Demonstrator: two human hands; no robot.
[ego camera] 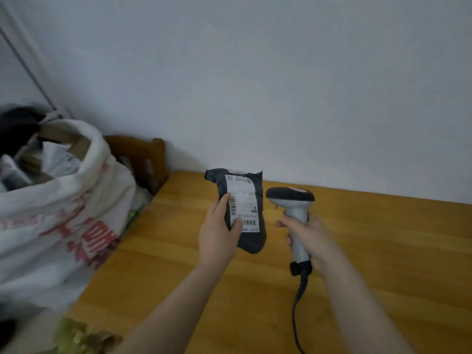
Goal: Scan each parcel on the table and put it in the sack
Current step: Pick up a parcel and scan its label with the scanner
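Small dark parcel [242,208], soft plastic mailer type, lumpy and a bit crumpled, ragged along the top edge. Held upright above the desk [383,251], about mid-scene, clear of the wood. Long white label [242,200] on the front, covering most of the height, with one barcode down its left edge and another across the bottom. Print way too blurry to read.

Left hand [214,236] clamped on the parcel's left side, thumb across the lower part of the label, fingers hidden behind. Right hand [309,233] wrapped round the grip of a scanner [290,195], forefinger out front near the trigger. Scanner just right of the parcel, close but not touching: grey body, black head, head level with the parcel's upper half. Dark cable [296,315] trailing off the handle toward the near edge.

Desk in orange-brown wood with plank lines, pushed against a plain pale wall [281,85] on the far side. Off to the left, a big white sack [51,226] with red printing, mouth open, packed with cardboard and white packets, rim higher than the desk top. Behind it, by the desk's far left corner, the top of a brown wooden chair [150,154]. Something yellowish-green and blurry at near left, can't tell what.
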